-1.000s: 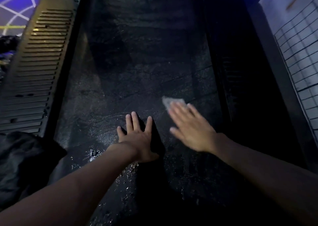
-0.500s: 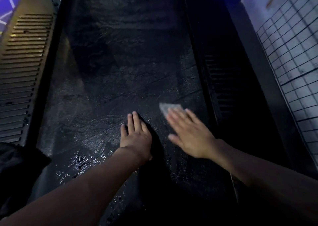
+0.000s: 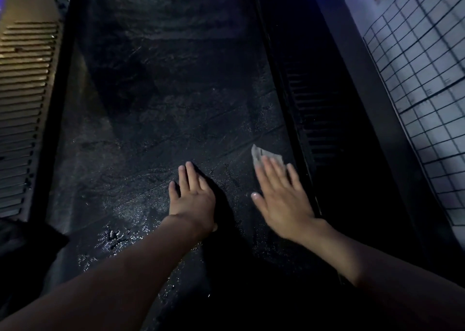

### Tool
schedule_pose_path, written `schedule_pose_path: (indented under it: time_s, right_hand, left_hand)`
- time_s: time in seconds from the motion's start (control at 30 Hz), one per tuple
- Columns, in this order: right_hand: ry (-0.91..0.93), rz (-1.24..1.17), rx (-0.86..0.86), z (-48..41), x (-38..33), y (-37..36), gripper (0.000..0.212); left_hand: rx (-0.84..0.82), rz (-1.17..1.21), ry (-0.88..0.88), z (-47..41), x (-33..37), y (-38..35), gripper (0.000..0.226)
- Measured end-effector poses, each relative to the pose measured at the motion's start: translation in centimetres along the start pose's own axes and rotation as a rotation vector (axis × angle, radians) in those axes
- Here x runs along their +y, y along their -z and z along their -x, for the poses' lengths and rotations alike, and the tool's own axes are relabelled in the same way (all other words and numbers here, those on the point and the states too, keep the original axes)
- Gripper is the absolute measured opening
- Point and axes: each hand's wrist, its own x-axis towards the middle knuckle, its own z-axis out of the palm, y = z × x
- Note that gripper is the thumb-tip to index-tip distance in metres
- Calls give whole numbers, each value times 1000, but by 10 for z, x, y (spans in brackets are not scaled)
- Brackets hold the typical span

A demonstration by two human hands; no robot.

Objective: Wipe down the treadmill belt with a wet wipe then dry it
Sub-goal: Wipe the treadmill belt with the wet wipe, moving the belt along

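Treadmill belt (image 3: 161, 99) is dark and textured, running from 6 to 12 o'clock through the middle of the view. Wet sheen and droplets sit on the near part, around 7 o'clock of the left hand. Wet wipe (image 3: 264, 155) lies flat on the belt at the belt's right edge, roughly 3 o'clock from frame centre, just beside the right side rail (image 3: 324, 119).

Right hand (image 3: 280, 199) is open, fingers straight and together, palm down. The fingertips press on the wipe's near part; the wipe's far corner sticks out past them at 11 o'clock. No pinch, just flat pressure.

Left hand (image 3: 192, 197) is open and flat on the bare belt, fingers extended toward 12, holding nothing. It's at 9 o'clock of the right hand, apart from it and from the wipe.

Left side rail (image 3: 22, 104) is ribbed and lit tan, at 9 to 10 o'clock. Grid-patterned white surface (image 3: 425, 79) at 2 o'clock. Dark fabric (image 3: 27, 250) at 8 o'clock, detail too dim to tell.
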Motion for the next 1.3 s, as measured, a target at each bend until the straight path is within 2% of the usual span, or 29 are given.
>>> schedule_pose_path:
  time_s: [0.1, 0.2, 0.33, 0.5, 0.7, 0.9, 1.07, 1.3]
  right_hand:
    - [-129, 12, 49, 3, 1, -1, 74]
    - [-60, 61, 47, 20, -14, -8, 72]
    - [-72, 15, 96, 25, -11, -7, 71]
    - [-55, -45, 198, 24, -12, -8, 69]
    - [-60, -40, 190, 24, -11, -9, 68]
    - [-66, 28, 51, 24, -9, -8, 71]
    - [-85, 12, 2, 25, -9, -8, 67]
    - [-58, 16, -65, 23, -6, -4, 66]
  left_hand:
    - [10, 198, 79, 11, 0, -13, 122]
    - [-85, 363, 130, 27, 14, -23, 134]
    - [-41, 351, 188, 28, 28, -30, 148]
    - [23, 324, 182, 26, 28, -35, 148]
    - [27, 330, 185, 27, 30, -35, 147]
    - [34, 400, 179, 40, 27, -37, 136]
    - [2, 350, 164, 53, 36, -51, 146]
    - [41, 399, 174, 51, 35, -53, 144]
